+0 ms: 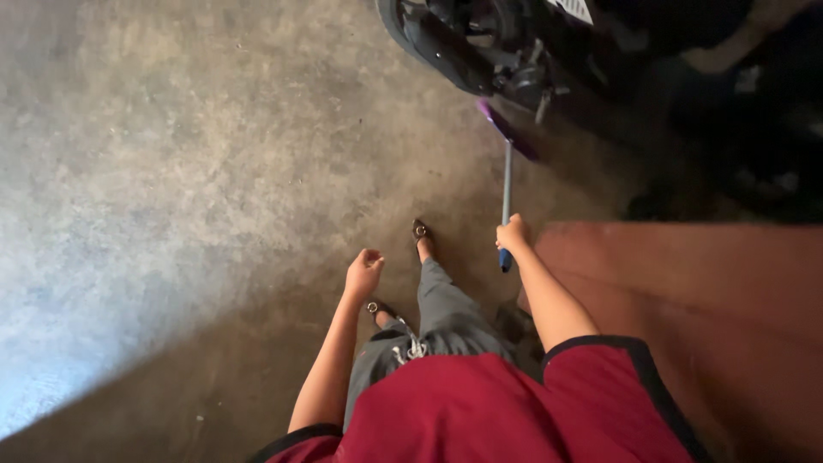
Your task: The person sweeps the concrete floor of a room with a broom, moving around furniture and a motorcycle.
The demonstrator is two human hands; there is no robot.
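Your right hand (513, 233) is wrapped tight around the blue grip end of a long-handled mop (506, 184) just right of center, and the thin pole runs straight up the frame to a purple head sitting right against the underside of the dark motorcycle (480, 43) parked along the top. Your left hand (363, 273) hangs a bit left of center, curled into a loose fist with nothing in it. Below both, your feet in dark shoes (420, 231) stand on the stained concrete floor (171, 171).
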